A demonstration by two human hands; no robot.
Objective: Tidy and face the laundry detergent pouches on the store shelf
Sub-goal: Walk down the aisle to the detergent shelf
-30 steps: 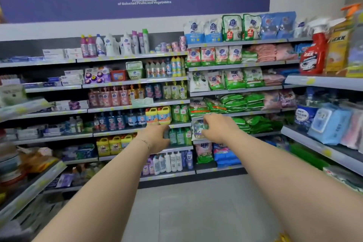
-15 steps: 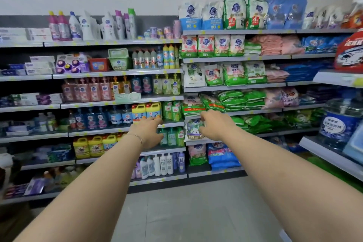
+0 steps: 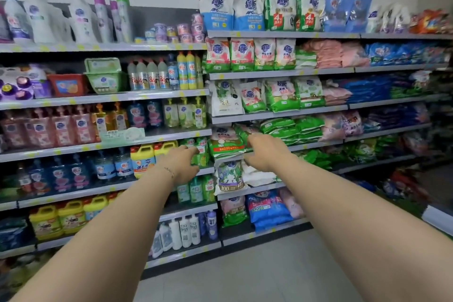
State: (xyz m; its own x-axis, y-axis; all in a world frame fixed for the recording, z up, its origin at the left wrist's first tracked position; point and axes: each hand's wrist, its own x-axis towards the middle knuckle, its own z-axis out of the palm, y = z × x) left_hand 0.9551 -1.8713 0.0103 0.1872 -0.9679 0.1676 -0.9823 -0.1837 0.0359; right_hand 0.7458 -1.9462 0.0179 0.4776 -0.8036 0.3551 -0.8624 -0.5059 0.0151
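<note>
green-and-white pouches (image 3: 226, 143) slump on the shelf (image 3: 318, 144) straight ahead, a green one (image 3: 241, 133) tilted off upright, and a white floral pouch (image 3: 229, 175) stands just below. my right hand (image 3: 266, 152) is nearer, fingers loosely spread at the tilted pouch; i cannot tell if it touches. my left hand (image 3: 182, 162) hangs open and apart, before the green bottles (image 3: 199, 154). since a second ago the shelves loom closer and the purple sign has nearly left view.

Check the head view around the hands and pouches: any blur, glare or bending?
Head view: even light, no glare; shelf edges bow from the wide lens; far right dark and smeared; left hand, right hand and white floral pouch soft but recognisable.
</note>
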